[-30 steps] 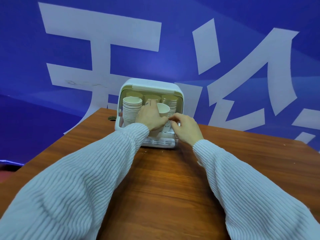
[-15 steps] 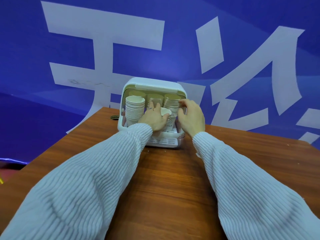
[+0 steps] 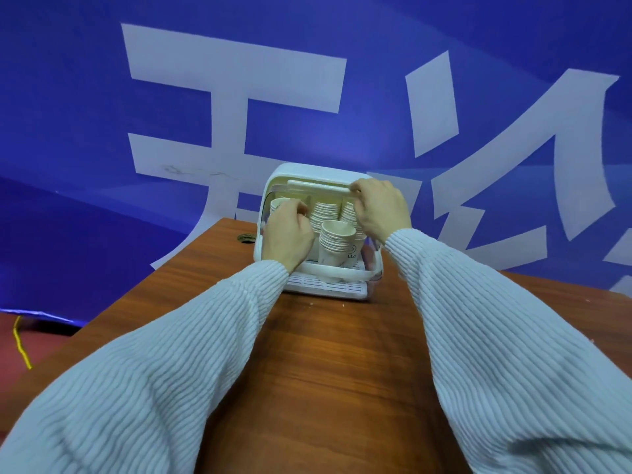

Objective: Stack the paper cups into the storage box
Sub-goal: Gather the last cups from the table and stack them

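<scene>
Blue banner (image 3: 102,97) with white characters backs a wooden table (image 3: 325,354). Right hand (image 3: 381,208) curls its fingers over the lid bar (image 3: 318,189) atop the white storage box (image 3: 318,234). Left hand (image 3: 287,234) reaches inside, fingers bent round the left cup stack (image 3: 278,203), largely hiding it. Four stacks show; the front stack (image 3: 337,244) stands just beside the left hand, between both wrists. Ribbed sleeves (image 3: 171,371) fill the foreground.

Printed letters "LLO" are legible on the lowest cup of the front stack of paper cups (image 3: 337,246) before me; any preceding letters are hidden. The blue backdrop (image 3: 102,114) carries large white characters, only partly in view and not readable.
</scene>
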Demonstrator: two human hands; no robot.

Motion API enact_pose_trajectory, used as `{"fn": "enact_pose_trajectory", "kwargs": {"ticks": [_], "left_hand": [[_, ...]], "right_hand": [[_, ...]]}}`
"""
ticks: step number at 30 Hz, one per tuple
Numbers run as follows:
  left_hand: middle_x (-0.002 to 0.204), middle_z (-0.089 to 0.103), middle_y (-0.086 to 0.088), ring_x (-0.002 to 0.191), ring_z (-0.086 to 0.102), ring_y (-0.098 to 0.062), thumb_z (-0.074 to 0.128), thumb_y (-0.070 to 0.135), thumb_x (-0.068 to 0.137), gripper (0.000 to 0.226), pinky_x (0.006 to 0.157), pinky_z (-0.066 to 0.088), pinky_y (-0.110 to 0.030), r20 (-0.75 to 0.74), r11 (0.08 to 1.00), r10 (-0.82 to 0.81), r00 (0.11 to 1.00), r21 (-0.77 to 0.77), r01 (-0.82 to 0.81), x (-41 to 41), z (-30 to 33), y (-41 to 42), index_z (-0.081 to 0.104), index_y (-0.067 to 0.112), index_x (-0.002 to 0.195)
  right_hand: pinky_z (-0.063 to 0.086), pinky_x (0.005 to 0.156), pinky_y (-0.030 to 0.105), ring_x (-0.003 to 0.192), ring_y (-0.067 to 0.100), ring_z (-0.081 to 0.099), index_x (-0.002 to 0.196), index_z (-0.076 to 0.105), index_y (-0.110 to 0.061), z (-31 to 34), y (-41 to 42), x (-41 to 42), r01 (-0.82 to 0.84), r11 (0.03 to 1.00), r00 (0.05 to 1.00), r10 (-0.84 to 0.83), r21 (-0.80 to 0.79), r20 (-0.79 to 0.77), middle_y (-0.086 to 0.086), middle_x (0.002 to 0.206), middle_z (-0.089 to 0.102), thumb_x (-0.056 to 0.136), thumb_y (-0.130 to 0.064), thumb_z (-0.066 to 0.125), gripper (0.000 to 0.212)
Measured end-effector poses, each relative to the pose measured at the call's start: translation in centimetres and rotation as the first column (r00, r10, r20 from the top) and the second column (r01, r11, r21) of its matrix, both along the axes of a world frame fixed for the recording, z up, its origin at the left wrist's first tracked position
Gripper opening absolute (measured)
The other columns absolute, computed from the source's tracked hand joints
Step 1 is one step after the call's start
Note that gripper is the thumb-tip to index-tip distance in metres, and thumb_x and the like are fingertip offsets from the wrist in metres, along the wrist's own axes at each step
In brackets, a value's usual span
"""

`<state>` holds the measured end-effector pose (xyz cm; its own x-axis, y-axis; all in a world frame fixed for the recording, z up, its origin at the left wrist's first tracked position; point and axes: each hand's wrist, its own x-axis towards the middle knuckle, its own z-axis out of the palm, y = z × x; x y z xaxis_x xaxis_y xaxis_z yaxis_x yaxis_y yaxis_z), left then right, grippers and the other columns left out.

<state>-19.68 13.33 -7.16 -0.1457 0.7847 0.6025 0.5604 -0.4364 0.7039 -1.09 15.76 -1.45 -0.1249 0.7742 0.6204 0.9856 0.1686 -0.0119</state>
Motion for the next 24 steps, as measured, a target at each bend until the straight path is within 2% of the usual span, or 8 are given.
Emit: {"fn": "enact_pose_trajectory", "kwargs": {"ticks": [3,6,9,13,15,19,22,24], "left_hand": [[0.095,0.061,0.006,0.088,0.053,-0.011,0.046,0.017,0.1,0.016,0.075,0.038,-0.026,0.051,0.992,0.043,0.998,0.119,-0.048,-0.5,0.1,-0.3,0.062,0.017,0.1],[0.1,0.06,0.006,0.094,0.051,-0.013,0.044,0.024,0.101,0.017,0.077,0.036,-0.027,0.103,0.977,0.079,0.992,0.19,-0.097,-0.7,0.6,-0.7,0.059,0.018,0.104],[0.1,0.059,0.006,0.095,0.05,-0.014,0.042,0.026,0.102,0.018,0.077,0.035,-0.027,0.134,0.976,0.071,0.989,0.197,-0.096,-0.8,1.1,-1.5,0.058,0.017,0.105],[0.093,0.057,0.006,0.089,0.048,-0.015,0.039,0.032,0.103,0.023,0.073,0.035,-0.031,0.074,0.981,0.06,0.995,0.181,-0.072,-1.0,0.8,-2.8,0.056,0.018,0.096],[0.091,0.057,0.006,0.085,0.048,-0.013,0.04,0.032,0.103,0.023,0.071,0.035,-0.031,0.015,0.983,0.04,0.999,0.178,-0.042,-0.9,0.4,-3.5,0.056,0.019,0.093],[0.086,0.059,0.008,0.083,0.049,-0.011,0.044,0.031,0.104,0.021,0.072,0.039,-0.034,-0.11,0.98,0.016,0.994,0.198,0.006,-0.4,-0.1,-4.8,0.055,0.023,0.088],[0.084,0.058,0.007,0.081,0.049,-0.012,0.045,0.031,0.104,0.021,0.071,0.038,-0.034,-0.139,0.981,-0.004,0.99,0.19,0.031,0.1,0.2,-5.5,0.053,0.025,0.085],[0.085,0.059,0.006,0.082,0.051,-0.016,0.044,0.033,0.103,0.024,0.071,0.04,-0.037,-0.134,0.985,-0.02,0.991,0.17,0.043,0.8,0.6,-6.3,0.054,0.023,0.085]], "right_hand": [[0.041,0.083,0.039,0.102,0.028,0.061,0.113,0.068,-0.021,-1.1,-1.2,0.3,-0.059,0.995,0.998,0.059,0.083,0.003,0.0,0.111,0.071,0.102,-0.027,0.053,0.019],[0.039,0.079,0.035,0.097,0.024,0.061,0.105,0.068,-0.023,-3.1,-2.7,0.4,-0.112,0.986,0.994,0.108,0.126,0.033,-0.004,0.104,0.07,0.1,-0.029,0.058,0.013],[0.042,0.077,0.039,0.087,0.026,0.061,0.096,0.069,-0.022,-5.7,-4.1,0.8,-0.137,0.977,0.989,0.125,0.163,0.081,-0.002,0.091,0.068,0.095,-0.027,0.064,0.008],[0.041,0.077,0.039,0.082,0.028,0.058,0.094,0.067,-0.019,-9.2,-5.7,0.9,-0.163,0.961,0.972,0.119,0.223,0.201,0.001,0.088,0.065,0.092,-0.021,0.067,0.003],[0.041,0.076,0.04,0.083,0.029,0.057,0.097,0.066,-0.018,-10.6,-6.4,0.7,-0.161,0.965,0.967,0.113,0.205,0.23,0.002,0.092,0.064,0.093,-0.022,0.063,0.006],[0.046,0.078,0.039,0.091,0.027,0.06,0.111,0.068,-0.021,-10.7,-7.6,0.1,-0.105,0.99,0.981,0.087,0.099,0.172,0.0,0.104,0.067,0.09,-0.024,0.063,0.021],[0.048,0.083,0.042,0.1,0.03,0.062,0.123,0.068,-0.022,-9.0,-9.0,-0.2,-0.086,0.996,0.991,0.084,0.018,0.108,0.001,0.112,0.07,0.089,-0.025,0.063,0.034],[0.048,0.087,0.043,0.103,0.031,0.062,0.129,0.066,-0.022,-8.0,-10.4,0.2,-0.08,0.997,0.997,0.08,0.022,0.023,0.002,0.116,0.07,0.09,-0.024,0.062,0.039]]}}
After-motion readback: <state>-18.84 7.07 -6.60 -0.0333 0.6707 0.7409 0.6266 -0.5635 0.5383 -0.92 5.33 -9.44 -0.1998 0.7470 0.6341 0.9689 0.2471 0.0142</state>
